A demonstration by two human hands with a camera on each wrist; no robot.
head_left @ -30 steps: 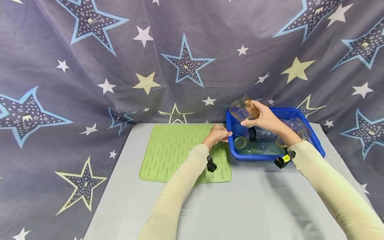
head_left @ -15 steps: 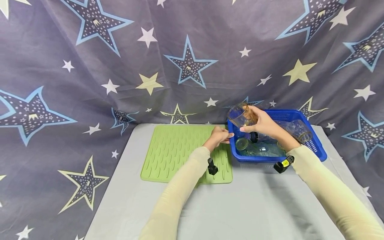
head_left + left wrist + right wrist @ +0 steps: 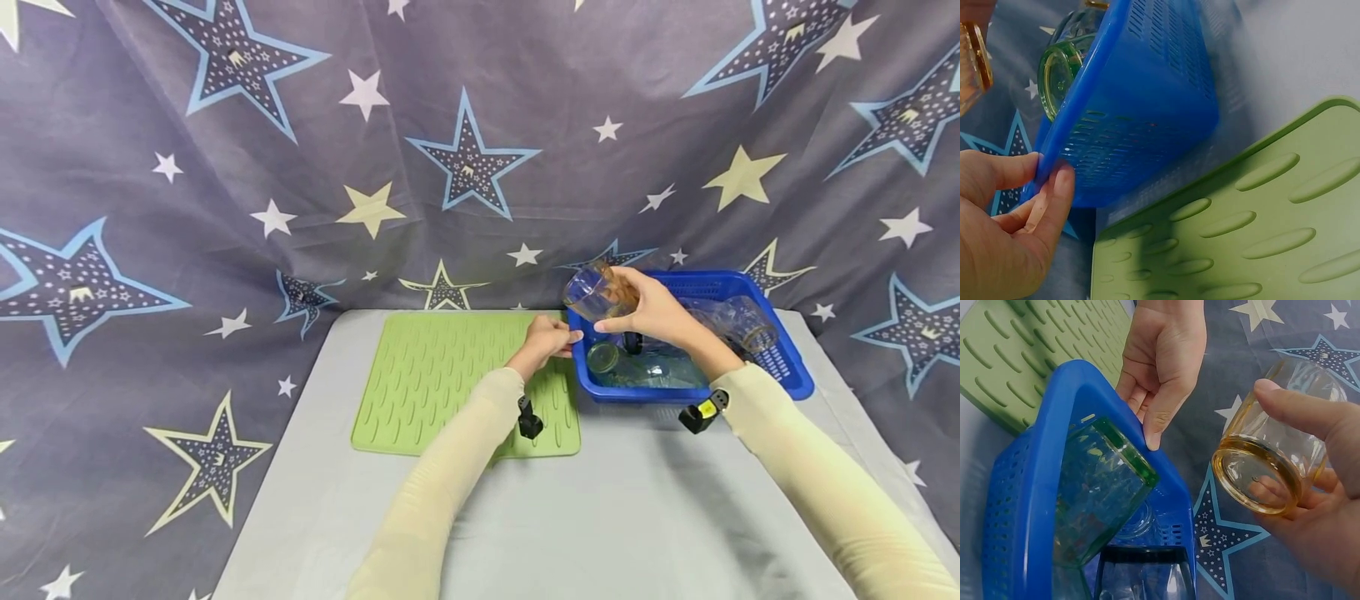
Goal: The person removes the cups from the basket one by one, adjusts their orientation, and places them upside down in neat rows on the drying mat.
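My right hand (image 3: 651,310) holds an amber-tinted drinking glass (image 3: 1272,450) tilted above the far left corner of a blue plastic basket (image 3: 652,394). Thumb and fingers wrap the glass from either side, its thick base showing in the right wrist view. At the basket's left side, my left hand (image 3: 1004,219) pinches the rim between thumb and fingers. Inside the basket lie a green-tinted glass (image 3: 1100,487), a dark-rimmed clear glass (image 3: 1144,575) and more clear glassware (image 3: 746,323) at the right end. My right forearm hides part of the contents.
A green ridged drying mat (image 3: 435,375) lies flat just left of the basket, under my left wrist. Both stand on a pale-covered table (image 3: 585,517). Behind the table hangs a grey curtain (image 3: 555,83) with a star pattern.
My right hand has brought the amber glass slightly left and down, and the glass has turned a little. My left hand stays on the basket rim.
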